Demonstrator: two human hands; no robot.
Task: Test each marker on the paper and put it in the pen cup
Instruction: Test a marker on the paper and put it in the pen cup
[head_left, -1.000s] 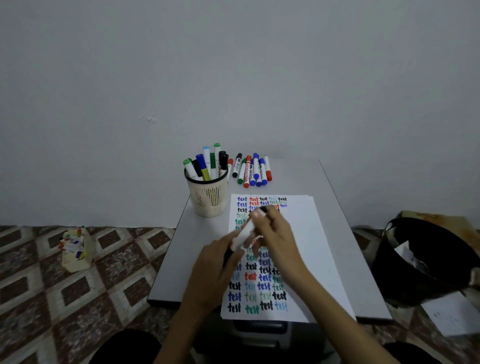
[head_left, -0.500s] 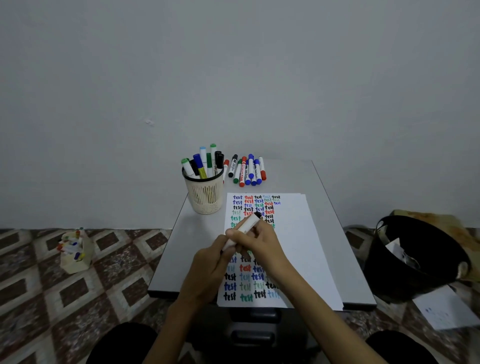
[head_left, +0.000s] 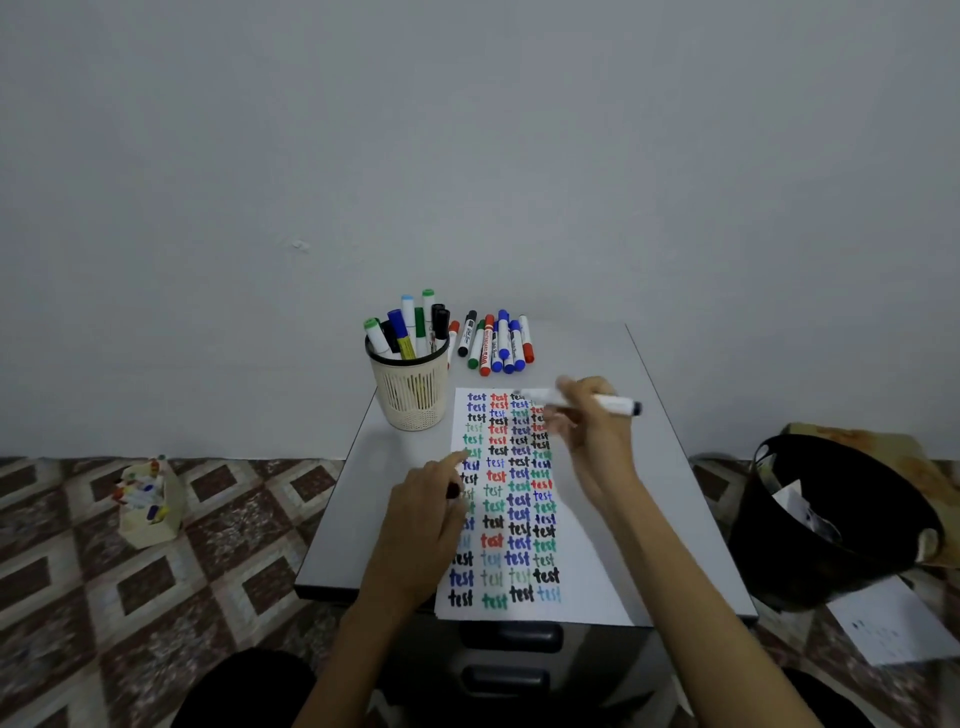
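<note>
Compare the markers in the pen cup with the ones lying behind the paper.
The cup markers stand on end, leaning in the pen cup; the loose markers lie flat on the table. The cup markers splay apart; the loose markers sit side by side in a row. Both groups show mixed cap colours.

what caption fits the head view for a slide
Right hand holds an uncapped marker over the test-filled paper; left hand pinches its dark cap.

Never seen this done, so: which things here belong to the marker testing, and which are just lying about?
In the job: marker in right hand, dark cap in left hand, paper, pen cup, loose markers.
Lying about: black bin, box and sheet on floor.
</note>
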